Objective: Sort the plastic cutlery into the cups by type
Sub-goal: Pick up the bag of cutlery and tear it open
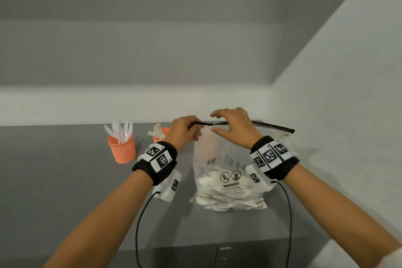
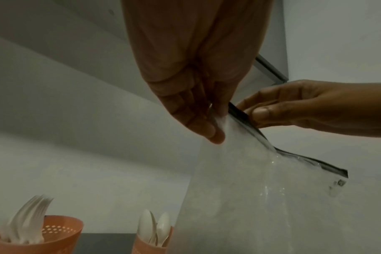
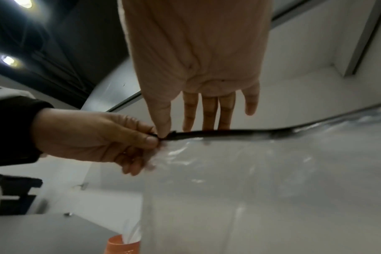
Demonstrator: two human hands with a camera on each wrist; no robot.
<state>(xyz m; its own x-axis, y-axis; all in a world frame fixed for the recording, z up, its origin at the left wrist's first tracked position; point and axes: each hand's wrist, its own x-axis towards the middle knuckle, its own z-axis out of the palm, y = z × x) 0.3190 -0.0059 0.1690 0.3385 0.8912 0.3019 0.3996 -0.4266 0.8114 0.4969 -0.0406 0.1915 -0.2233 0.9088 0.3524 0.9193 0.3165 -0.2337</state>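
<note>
Translucent glossy plastic bag [image 1: 228, 159], perforated matt orange plastic cup [image 1: 121, 148], smooth white plastic cutlery [image 1: 121, 130], matt grey tabletop [image 1: 65, 180]

The head camera looked down from above at the bag [image 1: 230, 172]; both wrist cameras looked up from close below, sharing its zip [image 2: 248, 123].

Clear plastic bag [image 1: 228, 172], standing near the countertop's [image 1: 65, 180] front edge: "WARNING" in bold black under two round prohibition pictograms; small print below too fine to read. Faint reversed letters higher up, approx. "HEIN", incomplete. Wrist bands [image 1: 270, 155]: square b/w coded markers, no legible words.
</note>
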